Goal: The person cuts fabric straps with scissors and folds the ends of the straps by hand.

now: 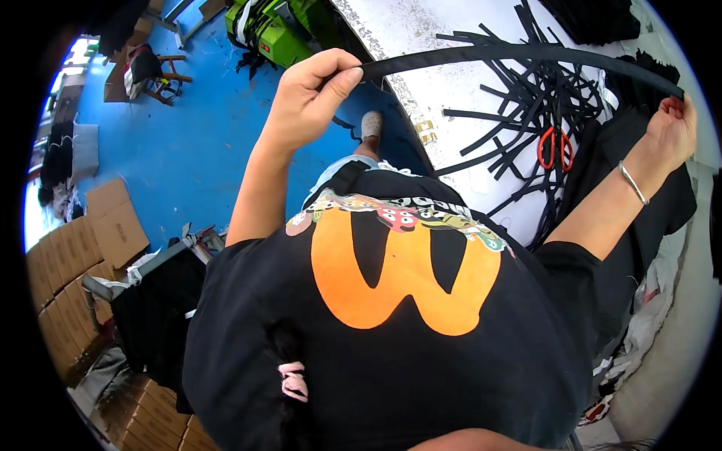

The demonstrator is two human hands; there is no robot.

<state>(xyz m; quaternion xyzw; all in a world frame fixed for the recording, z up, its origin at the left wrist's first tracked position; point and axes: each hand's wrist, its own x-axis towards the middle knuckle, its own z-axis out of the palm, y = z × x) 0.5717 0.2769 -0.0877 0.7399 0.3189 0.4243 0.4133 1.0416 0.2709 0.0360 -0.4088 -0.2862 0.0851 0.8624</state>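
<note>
A long black fabric strip (481, 54) is stretched in a shallow arc between my two hands. At its left end, my left hand (312, 94) pinches it between thumb and curled fingers. The other end is gripped by my right hand (671, 129), which wears a silver bangle on the wrist. Under the strip, many cut black strips (511, 124) lie in a loose tangle on the white table (410, 26). Red-handled scissors (554, 148) rest on this tangle, their blades partly hidden among the strips.
Dark folded cloth (624, 180) lies along the table's right side. A green machine or bundle (282, 34) stands by the table's far left corner. On the blue floor (173, 158) are a wooden stool (158, 75) and stacked cardboard boxes (75, 259).
</note>
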